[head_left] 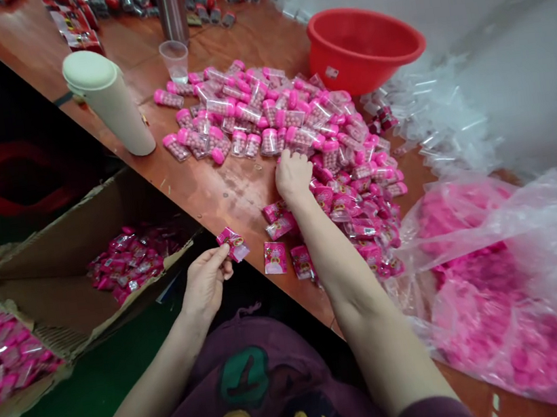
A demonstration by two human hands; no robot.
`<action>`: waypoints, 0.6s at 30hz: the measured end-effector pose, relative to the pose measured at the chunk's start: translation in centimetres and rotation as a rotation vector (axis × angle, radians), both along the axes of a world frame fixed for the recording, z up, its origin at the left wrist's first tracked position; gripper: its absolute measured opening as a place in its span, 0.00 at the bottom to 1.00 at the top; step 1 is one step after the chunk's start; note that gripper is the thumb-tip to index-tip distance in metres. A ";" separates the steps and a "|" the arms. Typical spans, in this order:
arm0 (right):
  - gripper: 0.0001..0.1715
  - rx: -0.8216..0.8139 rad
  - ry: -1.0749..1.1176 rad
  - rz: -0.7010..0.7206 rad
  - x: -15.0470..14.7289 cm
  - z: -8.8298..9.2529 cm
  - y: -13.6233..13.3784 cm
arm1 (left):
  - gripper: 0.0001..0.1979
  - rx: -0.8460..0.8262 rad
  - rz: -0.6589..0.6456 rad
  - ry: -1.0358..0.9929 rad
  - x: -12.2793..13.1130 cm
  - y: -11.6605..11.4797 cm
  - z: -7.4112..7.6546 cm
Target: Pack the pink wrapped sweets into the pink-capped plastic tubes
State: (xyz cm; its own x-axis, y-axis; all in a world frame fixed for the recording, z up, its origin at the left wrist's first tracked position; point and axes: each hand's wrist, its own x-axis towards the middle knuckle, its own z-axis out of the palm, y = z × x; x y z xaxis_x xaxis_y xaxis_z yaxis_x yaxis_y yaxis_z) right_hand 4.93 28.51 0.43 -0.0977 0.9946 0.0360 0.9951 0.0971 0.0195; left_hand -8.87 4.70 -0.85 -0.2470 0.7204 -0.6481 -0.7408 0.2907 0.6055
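Observation:
My left hand (207, 279) pinches a small pink printed packet (232, 244) between thumb and fingers, just off the table's front edge. At the near side of a heap of small clear bottles (265, 104) with pink caps and pink beads inside, my right hand (295, 175) has its fingers curled down. What those fingertips hold, if anything, is hidden. Below my right wrist lie pink printed packets (344, 200), heaped against the bottles. One flat pink card (275, 257) rests alone near the edge.
A red basin (365, 47) stands behind the heap. Upright at left are a cream tumbler (114, 107), a plastic cup (175, 61) and a steel flask (173, 14). A clear bag (503, 316) of pink pieces lies at right. An open carton (43, 294) below the table holds pink packets.

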 end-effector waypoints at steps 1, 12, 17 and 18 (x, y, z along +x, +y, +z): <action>0.22 -0.009 -0.009 0.021 -0.5 -0.2 -0.6 | 0.20 -0.004 0.003 0.000 -0.2 0.0 -0.1; 0.26 -0.078 0.135 0.290 0.0 3.4 -3.6 | 0.17 0.025 0.050 0.009 -2.0 -0.1 -0.8; 0.22 -0.224 0.140 0.514 -1.8 3.6 -4.3 | 0.18 0.016 0.080 -0.007 -2.2 0.1 -0.4; 0.21 -0.266 0.127 0.519 -2.5 3.2 -5.0 | 0.18 0.020 0.089 -0.002 -2.4 0.1 -0.3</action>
